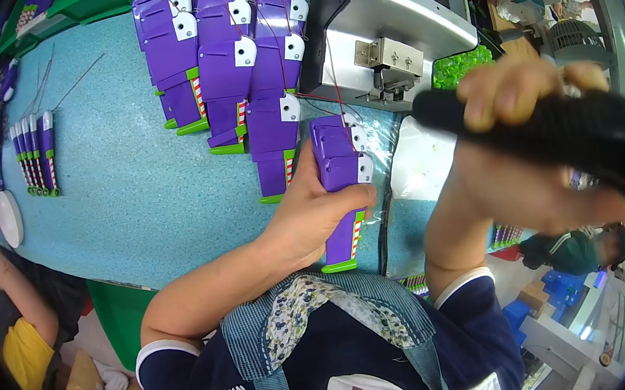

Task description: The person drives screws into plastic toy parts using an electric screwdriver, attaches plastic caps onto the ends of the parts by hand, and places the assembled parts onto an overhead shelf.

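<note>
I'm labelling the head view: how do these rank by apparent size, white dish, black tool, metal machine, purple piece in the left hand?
1. Metal machine
2. Purple piece in the left hand
3. White dish
Unsure: black tool in the right hand, blurred and near the camera.

The desk point(128, 184) looks smooth and pale blue with a fine speckle, and on it the purple wing-shaped parts point(227, 74) appear to be glossy hard plastic with white and green plastic trim. To the right of those parts, the machine point(355, 23) has brushed-looking silvery metal panels and a shinier metal block point(399, 58); just below the machine lies thin, crinkled clear film point(379, 138). Nearest the wearer, the apron point(325, 312) is matt woven cloth.
</note>
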The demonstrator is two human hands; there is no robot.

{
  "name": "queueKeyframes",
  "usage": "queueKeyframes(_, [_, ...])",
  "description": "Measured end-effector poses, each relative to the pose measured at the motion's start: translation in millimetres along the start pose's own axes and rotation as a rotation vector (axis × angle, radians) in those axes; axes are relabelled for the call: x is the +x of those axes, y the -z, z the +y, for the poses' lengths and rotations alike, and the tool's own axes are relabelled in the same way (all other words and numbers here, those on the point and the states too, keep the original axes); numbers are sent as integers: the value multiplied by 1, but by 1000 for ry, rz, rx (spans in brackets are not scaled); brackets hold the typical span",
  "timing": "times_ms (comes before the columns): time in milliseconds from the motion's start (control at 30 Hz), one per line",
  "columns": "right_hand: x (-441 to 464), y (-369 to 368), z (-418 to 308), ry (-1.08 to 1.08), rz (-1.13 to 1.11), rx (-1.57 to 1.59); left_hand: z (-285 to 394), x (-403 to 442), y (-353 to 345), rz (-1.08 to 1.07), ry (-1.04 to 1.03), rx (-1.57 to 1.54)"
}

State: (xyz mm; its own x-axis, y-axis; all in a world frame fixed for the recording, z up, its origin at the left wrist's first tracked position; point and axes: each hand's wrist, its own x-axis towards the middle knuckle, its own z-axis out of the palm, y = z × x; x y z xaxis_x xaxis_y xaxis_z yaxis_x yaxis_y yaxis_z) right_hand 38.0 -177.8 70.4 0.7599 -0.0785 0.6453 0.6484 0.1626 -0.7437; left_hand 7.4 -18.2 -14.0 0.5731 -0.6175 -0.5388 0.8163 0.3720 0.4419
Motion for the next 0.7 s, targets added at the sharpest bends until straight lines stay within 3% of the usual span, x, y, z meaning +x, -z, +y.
queueKeyframes(67, [11, 15, 18, 88, -22, -24, 0, -1, 1, -14, 30, 16])
queueKeyframes(267, [-6, -7, 7, -90, 138, -34, -1, -3, 4, -27, 4, 42])
queueKeyframes(400, [-15, -14, -9, -102, 9, 1, -2, -2, 1, -67, 39, 89])
queueKeyframes(700, [-28, -24, 10, -183, 50, -17, -4, -4, 1, -120, 11, 149])
